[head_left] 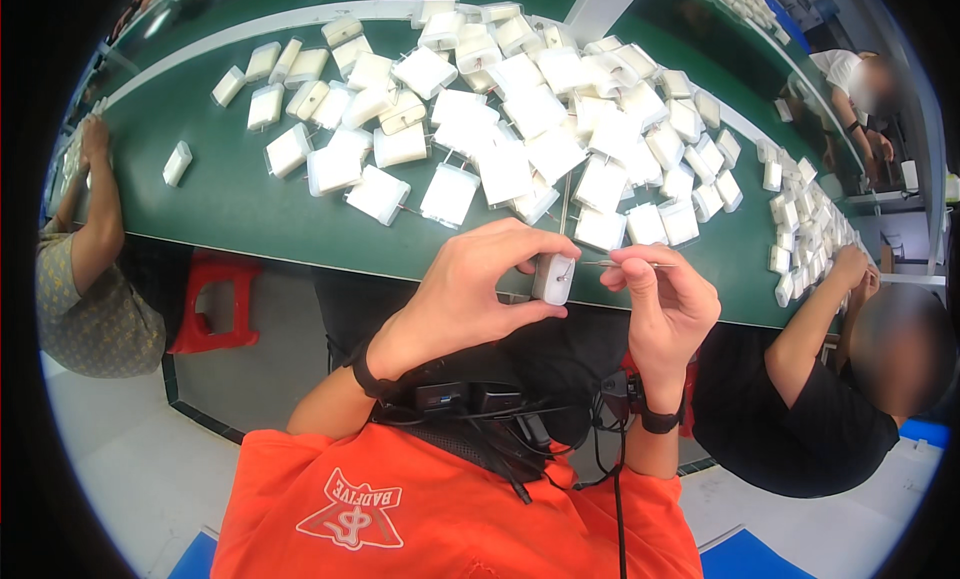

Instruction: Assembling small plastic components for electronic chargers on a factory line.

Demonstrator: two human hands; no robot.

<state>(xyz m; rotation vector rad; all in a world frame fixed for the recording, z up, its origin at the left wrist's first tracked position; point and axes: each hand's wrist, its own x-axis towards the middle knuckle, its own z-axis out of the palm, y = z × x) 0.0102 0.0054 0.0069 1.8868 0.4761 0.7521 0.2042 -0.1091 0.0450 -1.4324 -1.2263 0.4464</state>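
Note:
My left hand (480,284) grips a small white block (553,280), shaped like a power adapter, between thumb and fingers. A small metal part shows on the end of the block that faces right. My right hand (668,301) pinches a thin metal rod-like tool (606,263), its tip pointing left, close to that end. Whether the tip touches the block I cannot tell. Just beyond both hands lies a large loose pile of similar white blocks (505,171), many with thin metal pins sticking out and clear film around them.
The pile rests on a green worktable (330,241) with a pale raised rim (280,21). One block (177,164) lies apart at the left. People sit on both sides; another pile (800,229) lies by the right one's hands. A red stool (215,301) stands at the left.

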